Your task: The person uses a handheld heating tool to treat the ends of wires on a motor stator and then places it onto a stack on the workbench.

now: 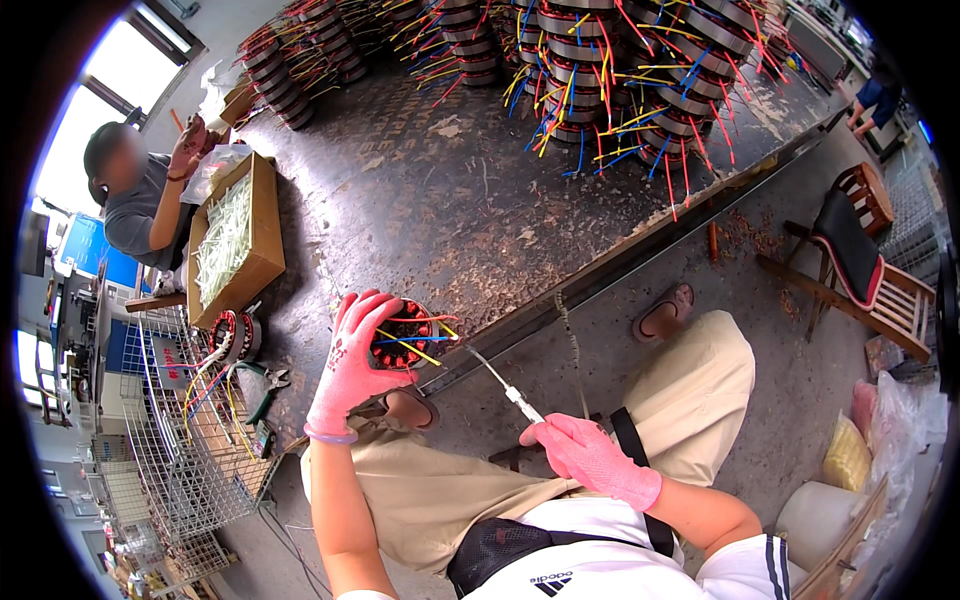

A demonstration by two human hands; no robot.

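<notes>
My left hand (345, 372), in a pink glove, is wrapped round a motor stator (390, 352) at the table's near edge. Its ring shows red windings, and yellow, blue and red wires stick out to the right. In my right hand (598, 462), also gloved in pink, is a slim tool (517, 398) with a white handle and a long thin metal shaft. The shaft points up and left toward the stator, its tip close to the wire ends; whether it touches them I cannot tell.
Stacked stators (575, 75) with coloured wires fill the table's far side. At left stand a cardboard box (262, 235) of pale thin tubes, another stator (236, 335) and green-handled cutters (262, 393). Across the left corner sits a co-worker (150, 215). A chair (850, 250) stands right.
</notes>
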